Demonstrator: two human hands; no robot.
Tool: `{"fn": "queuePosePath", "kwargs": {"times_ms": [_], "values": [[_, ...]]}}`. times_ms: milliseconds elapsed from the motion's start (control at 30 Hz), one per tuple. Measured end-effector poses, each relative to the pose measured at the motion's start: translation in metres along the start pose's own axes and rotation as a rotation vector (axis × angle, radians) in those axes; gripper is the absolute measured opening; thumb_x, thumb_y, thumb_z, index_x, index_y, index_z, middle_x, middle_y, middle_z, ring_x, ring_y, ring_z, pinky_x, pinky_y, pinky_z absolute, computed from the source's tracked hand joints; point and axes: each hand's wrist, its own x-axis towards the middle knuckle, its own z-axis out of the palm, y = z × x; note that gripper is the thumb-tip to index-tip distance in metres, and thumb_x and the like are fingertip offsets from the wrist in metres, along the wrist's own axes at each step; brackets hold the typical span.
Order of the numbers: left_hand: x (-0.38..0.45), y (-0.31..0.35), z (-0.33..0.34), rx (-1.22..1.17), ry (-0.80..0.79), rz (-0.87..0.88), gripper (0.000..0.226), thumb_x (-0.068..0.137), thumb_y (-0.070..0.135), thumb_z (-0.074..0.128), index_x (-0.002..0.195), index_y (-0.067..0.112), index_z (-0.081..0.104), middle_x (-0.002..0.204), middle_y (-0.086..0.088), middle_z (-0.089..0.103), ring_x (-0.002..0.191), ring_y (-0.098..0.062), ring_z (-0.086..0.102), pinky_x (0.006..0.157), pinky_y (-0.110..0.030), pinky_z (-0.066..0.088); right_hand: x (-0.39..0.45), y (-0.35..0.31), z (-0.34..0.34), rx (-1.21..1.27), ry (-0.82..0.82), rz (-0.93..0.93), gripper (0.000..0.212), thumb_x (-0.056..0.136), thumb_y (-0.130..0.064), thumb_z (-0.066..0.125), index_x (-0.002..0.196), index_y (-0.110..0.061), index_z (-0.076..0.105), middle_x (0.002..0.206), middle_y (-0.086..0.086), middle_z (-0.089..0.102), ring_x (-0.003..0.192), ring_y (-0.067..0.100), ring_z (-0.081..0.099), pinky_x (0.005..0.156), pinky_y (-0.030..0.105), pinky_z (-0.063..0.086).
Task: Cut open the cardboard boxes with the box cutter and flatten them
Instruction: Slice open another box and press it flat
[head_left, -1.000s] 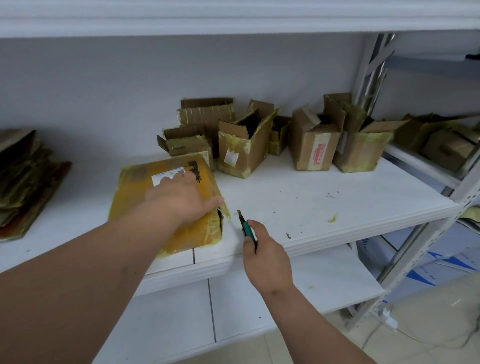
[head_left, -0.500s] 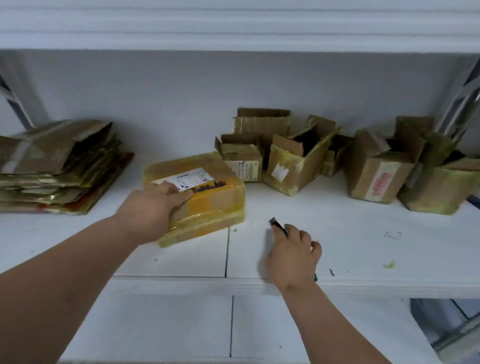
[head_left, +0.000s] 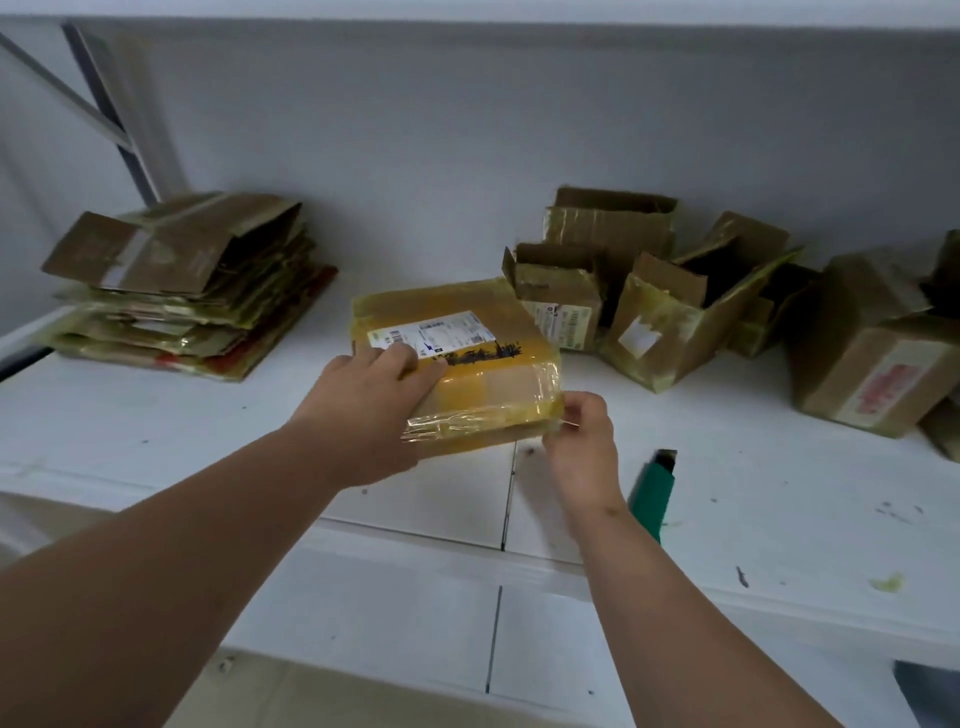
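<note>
The taped box (head_left: 457, 364) sits on the white shelf (head_left: 779, 493), near its front edge. Your left hand (head_left: 371, 400) grips the near-left corner, fingers curled over the top; your right hand (head_left: 582, 441) pinches the near-right corner. Expect a light, fairly stiff carton with slick tape — hold the corners, not the glossy faces. The box cutter (head_left: 655, 491) lies unheld just beside your right wrist.

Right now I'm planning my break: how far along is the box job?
Done: a stack of flattened boxes at the left. In hand: the left hand and right hand hold a yellow-taped box; the box cutter lies on the shelf. Left: several opened boxes still standing, unflattened.
</note>
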Motion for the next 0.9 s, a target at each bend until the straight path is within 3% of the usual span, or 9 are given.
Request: {"fn": "queuePosePath", "kwargs": {"times_ms": [100,200,267,333,467,533,600,700,900], "values": [[0.004,-0.012,-0.028,-0.263,-0.136,-0.080,0.062,0.087,0.052,0.057,0.144,0.038,0.037,0.144,0.001,0.048,0.122,-0.023,0.050,0.099,-0.031,0.043,0.002,0.005,-0.006,0.099,0.056,0.011,0.045,0.085,0.012,0.040,0.090,-0.031,0.053,0.104,-0.005,0.058,0.092,0.010,0.056,0.075,0.018,0.041],[0.010,-0.027,-0.042,-0.554,-0.163,-0.167,0.026,0.095,0.041,0.056,0.118,0.029,0.058,0.125,0.000,0.059,0.106,-0.020,0.053,0.087,-0.028,0.043,0.005,0.006,-0.005,0.070,0.082,0.009,0.040,0.091,0.005,0.048,0.111,-0.029,0.055,0.126,-0.001,0.054,0.116,0.015,0.053,0.093,0.023,0.039],[0.011,-0.031,-0.041,-0.699,-0.145,-0.205,0.022,0.094,0.039,0.061,0.108,0.022,0.062,0.115,0.001,0.061,0.103,-0.018,0.055,0.087,-0.030,0.044,0.008,0.005,-0.002,-0.013,0.082,0.001,0.043,0.094,-0.010,0.058,0.132,-0.026,0.048,0.137,-0.001,0.050,0.125,0.017,0.049,0.102,0.030,0.040],[0.013,-0.032,-0.036,-0.772,-0.132,-0.233,0.021,0.092,0.039,0.063,0.103,0.022,0.062,0.111,0.000,0.063,0.103,-0.019,0.056,0.092,-0.035,0.047,0.012,0.002,0.004,-0.096,0.048,-0.018,0.062,0.091,-0.026,0.066,0.145,-0.025,0.036,0.145,-0.002,0.045,0.132,0.019,0.045,0.110,0.041,0.039],[0.013,-0.034,-0.031,-0.825,-0.127,-0.276,0.018,0.091,0.042,0.063,0.095,0.024,0.063,0.106,0.003,0.063,0.102,-0.017,0.057,0.092,-0.039,0.049,0.019,-0.009,0.021,-0.172,0.015,-0.070,0.087,0.072,-0.047,0.079,0.143,-0.036,0.029,0.137,-0.007,0.052,0.126,0.020,0.052,0.105,0.049,0.045],[0.012,-0.034,-0.032,-0.830,-0.130,-0.280,0.019,0.092,0.042,0.062,0.093,0.022,0.063,0.106,0.003,0.063,0.102,-0.018,0.058,0.092,-0.041,0.049,0.023,-0.012,0.030,-0.246,0.024,-0.060,0.100,0.065,-0.054,0.081,0.145,-0.032,0.025,0.137,-0.004,0.050,0.125,0.024,0.052,0.105,0.051,0.043],[0.011,-0.032,-0.034,-0.813,-0.132,-0.280,0.020,0.094,0.042,0.060,0.094,0.021,0.063,0.108,0.002,0.063,0.103,-0.019,0.058,0.093,-0.043,0.050,0.026,-0.013,0.038,-0.339,0.056,-0.035,0.105,0.067,-0.053,0.082,0.148,-0.026,0.020,0.141,0.001,0.045,0.128,0.027,0.048,0.106,0.051,0.040],[0.007,-0.032,-0.035,-0.786,-0.104,-0.282,0.019,0.095,0.042,0.058,0.095,0.023,0.062,0.108,0.002,0.062,0.102,-0.019,0.057,0.089,-0.042,0.051,0.028,-0.013,0.041,-0.394,0.138,-0.070,0.091,0.074,-0.043,0.081,0.145,-0.020,0.027,0.137,0.005,0.047,0.124,0.031,0.050,0.103,0.049,0.044],[0.006,-0.031,-0.031,-0.776,0.010,-0.326,0.015,0.092,0.043,0.060,0.091,0.029,0.055,0.097,0.005,0.062,0.089,-0.014,0.058,0.077,-0.039,0.056,0.014,-0.004,0.030,-0.184,0.072,-0.071,0.064,0.080,-0.014,0.070,0.136,-0.025,0.041,0.121,-0.002,0.057,0.110,0.023,0.057,0.096,0.042,0.051]]}}
